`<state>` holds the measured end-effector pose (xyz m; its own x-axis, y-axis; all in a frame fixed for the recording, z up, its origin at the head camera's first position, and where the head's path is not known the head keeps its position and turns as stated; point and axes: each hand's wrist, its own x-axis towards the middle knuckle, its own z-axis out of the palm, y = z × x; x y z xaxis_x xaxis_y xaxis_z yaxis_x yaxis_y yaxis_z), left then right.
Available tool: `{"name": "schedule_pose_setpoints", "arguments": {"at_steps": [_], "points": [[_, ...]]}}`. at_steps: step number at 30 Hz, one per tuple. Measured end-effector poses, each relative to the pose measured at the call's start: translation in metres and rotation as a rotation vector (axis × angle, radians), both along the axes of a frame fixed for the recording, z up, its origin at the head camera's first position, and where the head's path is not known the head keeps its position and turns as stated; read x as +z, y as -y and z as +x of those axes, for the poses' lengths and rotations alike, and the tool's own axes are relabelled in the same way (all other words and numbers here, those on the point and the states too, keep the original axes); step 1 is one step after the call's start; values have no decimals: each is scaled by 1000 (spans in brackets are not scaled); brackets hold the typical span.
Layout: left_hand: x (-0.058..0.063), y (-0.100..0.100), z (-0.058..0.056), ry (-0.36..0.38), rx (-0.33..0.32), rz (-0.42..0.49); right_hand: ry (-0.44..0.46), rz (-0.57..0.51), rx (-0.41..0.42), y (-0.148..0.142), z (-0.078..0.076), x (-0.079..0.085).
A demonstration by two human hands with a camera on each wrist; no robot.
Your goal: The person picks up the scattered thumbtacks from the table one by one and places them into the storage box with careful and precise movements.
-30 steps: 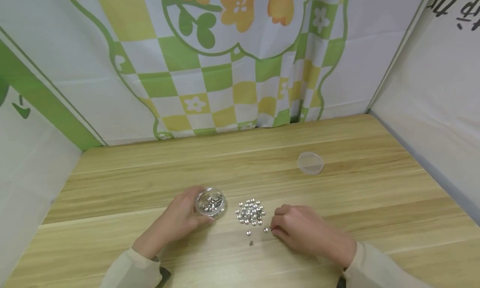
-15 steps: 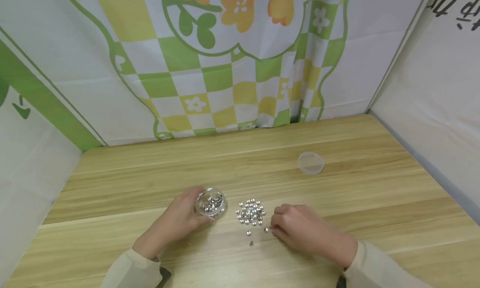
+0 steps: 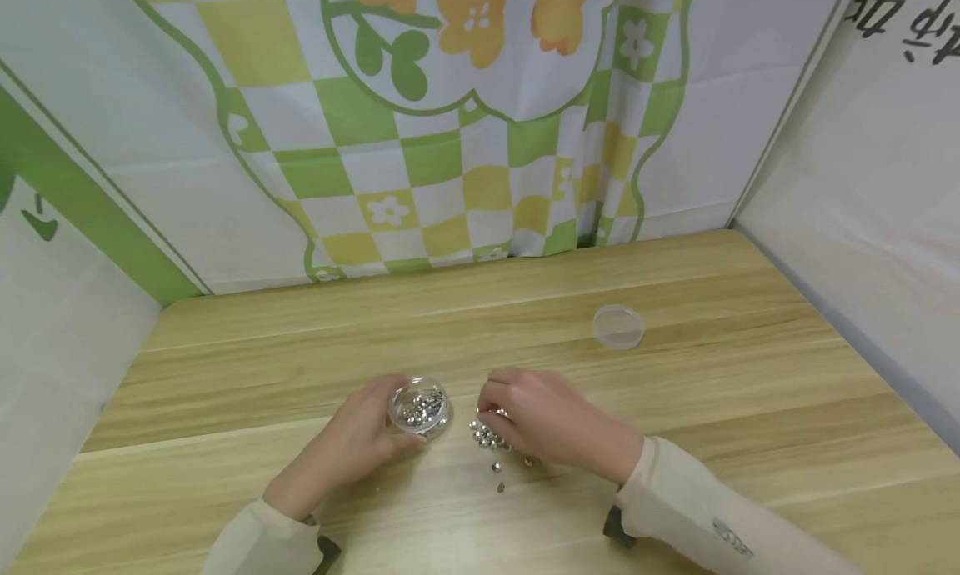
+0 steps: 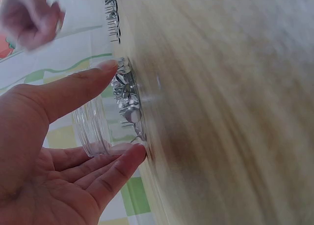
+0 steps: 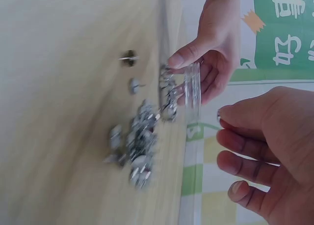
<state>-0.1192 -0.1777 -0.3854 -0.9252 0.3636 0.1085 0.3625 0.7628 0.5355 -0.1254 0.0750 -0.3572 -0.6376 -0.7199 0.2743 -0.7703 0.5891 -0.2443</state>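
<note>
In the head view my left hand point(image 3: 352, 433) holds a round clear plastic box point(image 3: 443, 423) by its side on the table, thumb and fingers around the wall. Silver thumbtacks point(image 4: 131, 114) fill the bottom of the box. My right hand point(image 3: 551, 417) hovers over a pile of thumbtacks point(image 3: 483, 436), partly covering it. Its thumb and forefinger pinch a thumbtack point(image 5: 219, 117), of which only a small shiny edge shows in the right wrist view. Several single tacks lie in front of the pile, one of them point-up point(image 5: 129, 58).
A clear round lid point(image 3: 618, 327) lies flat farther back on the wooden table point(image 3: 300, 325). Behind the table hangs a green and yellow checked cloth point(image 3: 435, 158). White walls stand on both sides.
My right hand has lifted from beside the nearest loose tacks and moved left over the pile, towards the box. The left hand and the box have stayed put.
</note>
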Motion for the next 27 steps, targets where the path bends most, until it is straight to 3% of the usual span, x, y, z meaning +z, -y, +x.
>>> {"name": "schedule_pose_setpoints", "arguments": {"at_steps": [11, 27], "points": [[-2, 2, 0, -12, -14, -12, -45, -24, 24, 59, -38, -3], [-3, 3, -1, -21, -17, -27, -61, -17, 12, 66, -43, -10]]}}
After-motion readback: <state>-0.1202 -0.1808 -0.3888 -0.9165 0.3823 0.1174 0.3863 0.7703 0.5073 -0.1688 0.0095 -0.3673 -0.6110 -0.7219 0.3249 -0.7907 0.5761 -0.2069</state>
